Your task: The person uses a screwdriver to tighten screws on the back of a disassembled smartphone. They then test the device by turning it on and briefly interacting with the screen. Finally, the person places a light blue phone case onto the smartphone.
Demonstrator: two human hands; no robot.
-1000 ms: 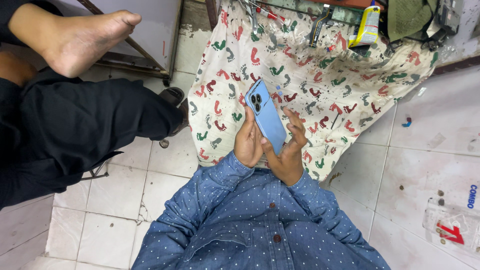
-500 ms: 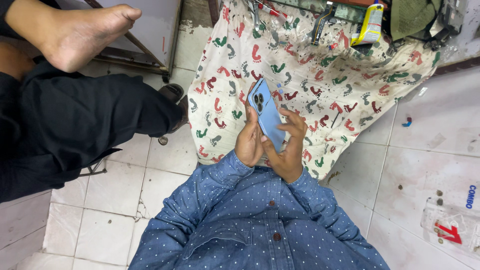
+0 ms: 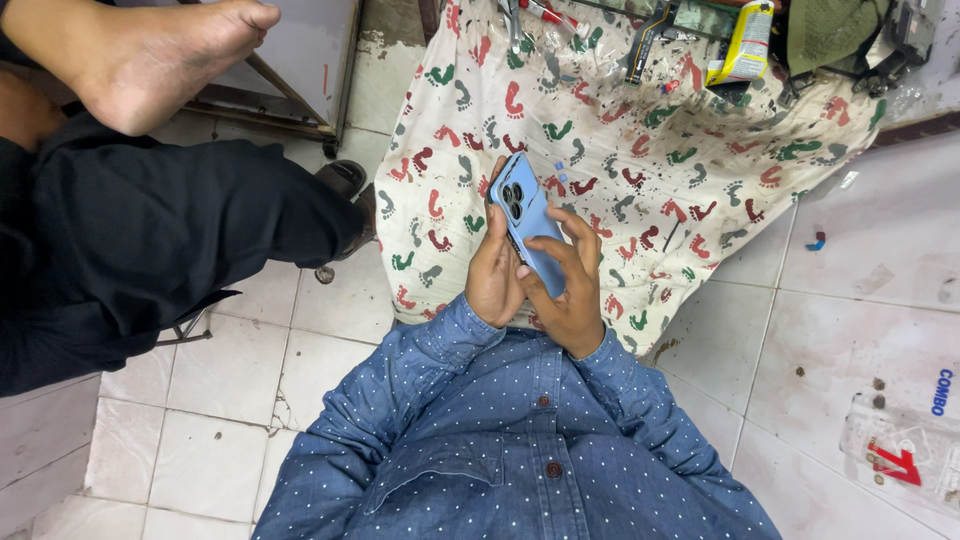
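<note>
Phone (image 3: 530, 222) sits a bit more upright than half a second ago, top swung toward 11 o'clock; camera side up, screen hidden. Left hand (image 3: 494, 272) closed around its left edge, right hand (image 3: 570, 290) closed on the lower right, fingers (image 3: 578, 232) curled over the back. Both held above the footprint cloth (image 3: 640, 170) on the floor. Tools (image 3: 650, 30) and yellow tube (image 3: 745, 45) at 12 o'clock, cut off by the top edge, hard to make out. Another person's foot (image 3: 160, 55) and black trouser leg (image 3: 150, 240) at 9–10 o'clock, unchanged.
</note>
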